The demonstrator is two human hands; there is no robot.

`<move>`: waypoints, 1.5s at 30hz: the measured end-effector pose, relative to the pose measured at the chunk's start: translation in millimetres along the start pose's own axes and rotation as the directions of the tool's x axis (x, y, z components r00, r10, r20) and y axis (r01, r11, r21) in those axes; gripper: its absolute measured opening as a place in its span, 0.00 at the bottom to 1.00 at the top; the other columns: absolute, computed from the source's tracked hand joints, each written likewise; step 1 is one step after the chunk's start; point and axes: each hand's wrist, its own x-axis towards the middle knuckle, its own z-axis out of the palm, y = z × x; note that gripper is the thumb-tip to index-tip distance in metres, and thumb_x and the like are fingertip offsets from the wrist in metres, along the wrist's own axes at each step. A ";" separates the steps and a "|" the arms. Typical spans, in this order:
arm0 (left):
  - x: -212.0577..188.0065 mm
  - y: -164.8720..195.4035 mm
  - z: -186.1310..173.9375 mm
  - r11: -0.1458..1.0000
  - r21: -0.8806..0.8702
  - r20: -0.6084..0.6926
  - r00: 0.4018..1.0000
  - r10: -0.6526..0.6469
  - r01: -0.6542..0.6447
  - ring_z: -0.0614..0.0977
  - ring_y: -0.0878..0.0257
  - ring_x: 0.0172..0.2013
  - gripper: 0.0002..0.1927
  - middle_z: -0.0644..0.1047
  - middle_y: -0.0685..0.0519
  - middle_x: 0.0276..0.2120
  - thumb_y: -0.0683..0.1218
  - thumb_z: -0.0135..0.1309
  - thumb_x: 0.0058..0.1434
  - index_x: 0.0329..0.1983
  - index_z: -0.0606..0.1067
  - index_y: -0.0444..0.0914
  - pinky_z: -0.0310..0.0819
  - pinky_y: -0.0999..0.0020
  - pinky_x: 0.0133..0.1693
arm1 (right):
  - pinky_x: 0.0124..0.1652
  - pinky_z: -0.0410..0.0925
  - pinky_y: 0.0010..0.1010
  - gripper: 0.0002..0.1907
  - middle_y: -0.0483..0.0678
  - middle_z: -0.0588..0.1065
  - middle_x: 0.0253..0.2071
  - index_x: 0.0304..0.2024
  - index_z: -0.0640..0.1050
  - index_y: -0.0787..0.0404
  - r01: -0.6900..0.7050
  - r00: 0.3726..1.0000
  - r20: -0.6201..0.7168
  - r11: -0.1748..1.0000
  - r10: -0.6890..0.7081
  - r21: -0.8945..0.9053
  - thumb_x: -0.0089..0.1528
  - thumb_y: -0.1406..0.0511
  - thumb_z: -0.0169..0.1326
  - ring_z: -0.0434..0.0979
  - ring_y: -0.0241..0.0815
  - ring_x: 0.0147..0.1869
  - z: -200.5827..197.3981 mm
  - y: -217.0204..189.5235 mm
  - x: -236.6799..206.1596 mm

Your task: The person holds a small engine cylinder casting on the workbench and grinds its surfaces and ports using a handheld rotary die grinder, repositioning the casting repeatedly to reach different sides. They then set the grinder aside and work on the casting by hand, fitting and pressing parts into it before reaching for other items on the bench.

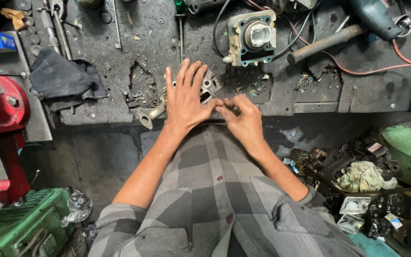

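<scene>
Grimy tabletop's near edge carries a small finned engine part (209, 88), left hand (185, 97) flat on it, fingers spread, right hand (243, 116) pinching something unclear beside it.

Grey/dark plaid shirt w/ maroon buttons, sleeves rolled above elbows, both forearms bare, no gloves

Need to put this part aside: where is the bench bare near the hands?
Bare bench lies between the dark rag and the left hand, and right of the cylinder block, below the metal bar. Crowded: top edge, lower-right parts pile.
</scene>
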 end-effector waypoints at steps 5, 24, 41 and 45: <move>0.7 -5.5 -2.7 0.997 -0.061 -0.001 0.999 0.043 -0.043 0.53 0.46 0.75 0.52 0.63 0.45 0.70 0.68 0.65 0.52 0.72 0.63 0.37 0.33 0.33 0.71 | 0.35 0.70 0.33 0.11 0.50 0.79 0.35 0.34 0.79 0.66 -0.107 0.991 0.086 0.990 0.099 0.095 0.57 0.68 0.69 0.80 0.43 0.36 -0.6 6.1 3.1; -0.5 -11.6 3.1 0.994 -0.100 0.009 0.999 0.052 -0.051 0.51 0.45 0.75 0.51 0.62 0.45 0.71 0.67 0.65 0.50 0.71 0.65 0.37 0.32 0.34 0.70 | 0.32 0.70 0.30 0.12 0.49 0.78 0.31 0.33 0.78 0.67 -0.039 0.978 0.208 0.996 0.021 0.082 0.57 0.67 0.69 0.77 0.37 0.31 -10.7 4.0 21.5; -7.8 -11.3 -4.8 0.996 -0.090 -0.142 0.990 0.014 -0.027 0.51 0.42 0.76 0.45 0.60 0.42 0.73 0.63 0.65 0.60 0.72 0.64 0.38 0.39 0.40 0.73 | 0.35 0.69 0.26 0.10 0.44 0.79 0.34 0.42 0.79 0.64 -0.116 0.986 0.139 0.981 0.094 0.156 0.62 0.66 0.65 0.74 0.32 0.34 -11.7 22.6 32.3; -34.7 -23.7 -24.5 0.972 -0.132 -0.102 0.972 -0.211 0.197 0.51 0.34 0.72 0.64 0.55 0.31 0.71 0.66 0.72 0.45 0.72 0.53 0.27 0.41 0.39 0.68 | 0.32 0.64 0.20 0.06 0.42 0.75 0.35 0.48 0.75 0.62 -0.221 0.974 0.038 0.889 0.225 0.401 0.69 0.68 0.55 0.72 0.27 0.35 -26.6 45.5 24.2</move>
